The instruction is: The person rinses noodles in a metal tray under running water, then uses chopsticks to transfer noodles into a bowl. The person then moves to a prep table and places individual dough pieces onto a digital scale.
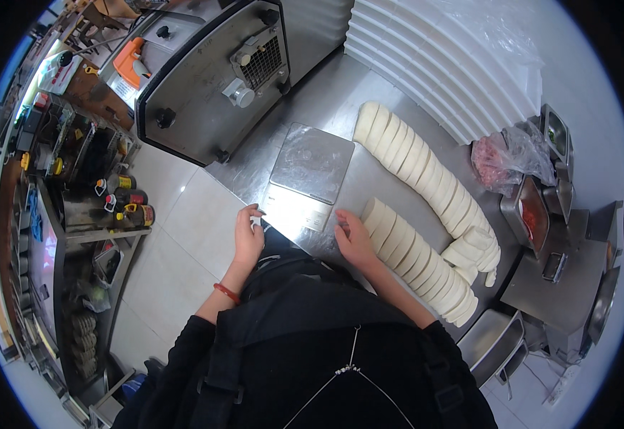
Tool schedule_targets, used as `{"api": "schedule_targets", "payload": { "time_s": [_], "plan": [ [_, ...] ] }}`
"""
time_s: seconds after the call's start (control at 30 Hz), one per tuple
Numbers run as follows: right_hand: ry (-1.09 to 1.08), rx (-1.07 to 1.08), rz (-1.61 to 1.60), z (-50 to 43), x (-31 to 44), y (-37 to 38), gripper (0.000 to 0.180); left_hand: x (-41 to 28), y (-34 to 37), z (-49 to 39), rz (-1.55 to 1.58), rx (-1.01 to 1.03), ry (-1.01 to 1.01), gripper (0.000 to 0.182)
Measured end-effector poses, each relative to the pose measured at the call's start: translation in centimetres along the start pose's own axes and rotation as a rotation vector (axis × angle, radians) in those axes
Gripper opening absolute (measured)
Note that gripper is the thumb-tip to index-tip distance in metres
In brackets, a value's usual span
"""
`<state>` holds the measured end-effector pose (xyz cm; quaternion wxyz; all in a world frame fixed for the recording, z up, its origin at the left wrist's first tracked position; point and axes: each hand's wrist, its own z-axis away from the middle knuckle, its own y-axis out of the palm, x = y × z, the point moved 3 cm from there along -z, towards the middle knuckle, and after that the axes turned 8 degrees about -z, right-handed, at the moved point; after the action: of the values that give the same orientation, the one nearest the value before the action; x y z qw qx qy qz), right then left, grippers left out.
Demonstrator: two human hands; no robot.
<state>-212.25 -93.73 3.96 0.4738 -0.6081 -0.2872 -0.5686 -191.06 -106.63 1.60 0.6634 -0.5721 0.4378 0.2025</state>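
A flat digital kitchen scale (312,163) with a bare steel platform lies on the stainless steel table (344,220) before me. My left hand (249,236), with a red bangle on its wrist, is by the scale's near left corner at the table edge, fingers loosely curled and nothing visible in them. On the other side of the scale, my right hand (354,238) rests by its near right corner, fingers apart and holding nothing. Close to that hand lies a short row of sliced dough (419,257). Behind it stretches a longer, curved row of dough slices (424,166), with loose dough pieces (473,249) heaped at its near end.
A steel machine (215,80) with black knobs stands at the back left. Stacked white trays (440,59) are at the back right. A plastic bag of pink contents (497,161) and a steel pan of red food (529,214) sit at right. Bottles (130,198) stand left.
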Motion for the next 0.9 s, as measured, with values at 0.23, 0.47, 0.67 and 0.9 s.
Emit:
{"api": "schedule_targets", "payload": {
  "time_s": [0.23, 0.47, 0.67, 0.9],
  "plan": [
    [-0.148, 0.005, 0.083, 1.5, 0.5, -0.1, 0.026, -2.8, -1.3, 1.2, -0.345, 0.061, 0.266, 0.021],
    [-0.169, 0.017, 0.061, 2.6, 0.7, 0.2, 0.026, -4.0, -0.9, 1.0, -0.499, 0.101, 0.345, 0.016],
    [-0.193, 0.013, 0.095, 2.6, 1.0, 0.0, 0.026, -4.4, -0.5, 0.4, -0.567, 0.134, 0.382, 0.013],
    [-0.192, 0.008, 0.098, 2.6, 1.0, 0.0, 0.025, -4.6, -0.3, -0.2, -0.693, 0.188, 0.442, 0.009]
  ]
}}
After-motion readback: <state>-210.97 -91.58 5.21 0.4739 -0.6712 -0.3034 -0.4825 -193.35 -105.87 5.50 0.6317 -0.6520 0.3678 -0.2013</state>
